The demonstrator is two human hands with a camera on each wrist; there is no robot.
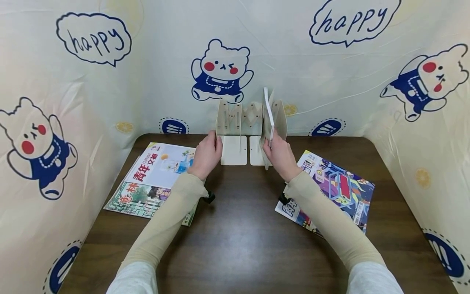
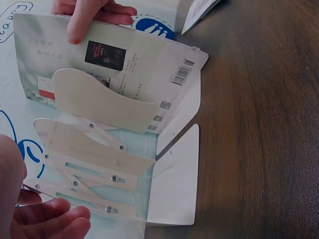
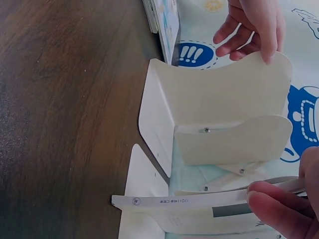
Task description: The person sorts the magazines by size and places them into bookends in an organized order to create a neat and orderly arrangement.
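Note:
At the back of the table stands a cream, expandable book rack (image 1: 233,152) with upright panels, crossed links and flat base plates. My left hand (image 1: 206,154) pinches the rack's left end panel, thumb on one face and fingers on the other, as the right wrist view shows. My right hand (image 1: 282,157) holds a magazine (image 1: 269,109) upright at the rack's right part, spine toward me. The left wrist view shows the magazine's pale back cover (image 2: 149,74) with a barcode, partly behind a curved panel (image 2: 94,99).
Several overlapping magazines (image 1: 161,171) lie on the left of the brown wooden table (image 1: 238,245). Another magazine (image 1: 339,190) with a purple cover lies on the right, partly under my forearm. A printed curtain (image 1: 158,61) hangs behind and along both sides.

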